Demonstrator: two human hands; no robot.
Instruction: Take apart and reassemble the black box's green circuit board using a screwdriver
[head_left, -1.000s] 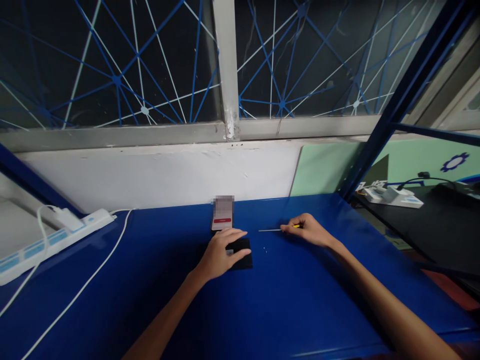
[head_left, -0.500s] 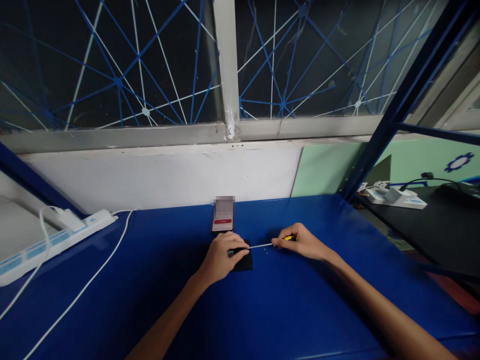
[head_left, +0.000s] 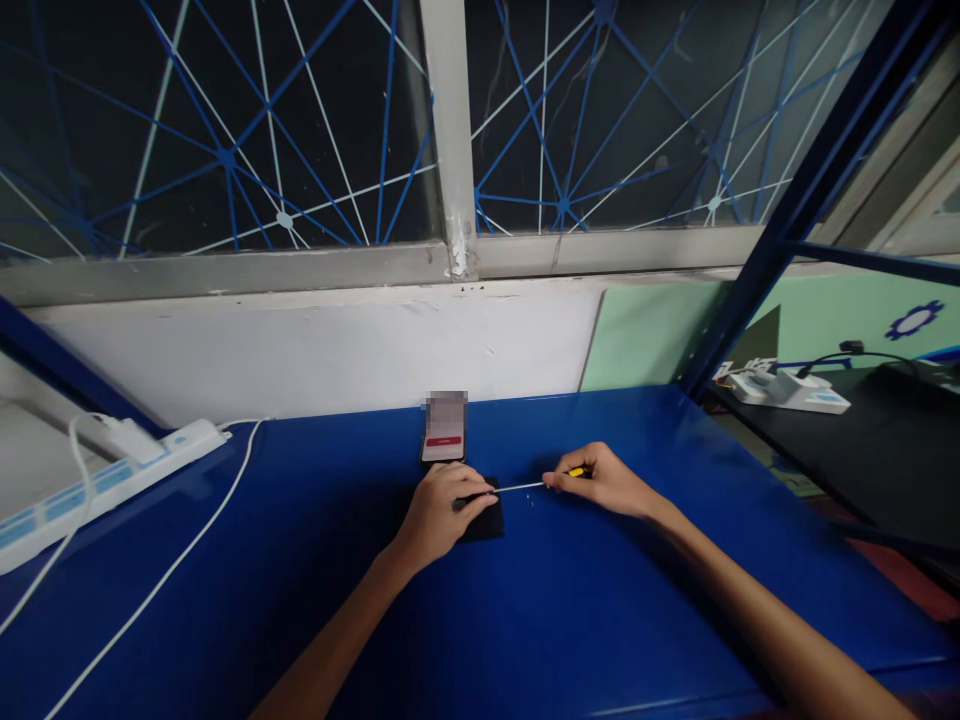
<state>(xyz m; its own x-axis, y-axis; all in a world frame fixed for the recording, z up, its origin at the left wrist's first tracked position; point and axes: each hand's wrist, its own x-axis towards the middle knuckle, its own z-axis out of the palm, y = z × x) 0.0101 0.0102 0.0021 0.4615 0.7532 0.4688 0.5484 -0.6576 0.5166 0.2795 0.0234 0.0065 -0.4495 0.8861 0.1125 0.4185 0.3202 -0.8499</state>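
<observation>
Pinning black device [head_left: 484, 520], left hand [head_left: 439, 515]; right hand [head_left: 604, 482] gripping screwdriver [head_left: 536, 485].

Small black flat device [head_left: 484, 521] lying flat on the blue table, mostly covered by the left hand [head_left: 439, 512]. Thin screwdriver [head_left: 536, 483], yellow handle, metal shaft nearly level, tip right at the device's top edge, pinched in the right hand [head_left: 604, 482].

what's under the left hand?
A flat black rectangular device on the blue tabletop; the left hand covers most of it. The thin screwdriver's tip reaches there; the contact point is hidden.
</observation>
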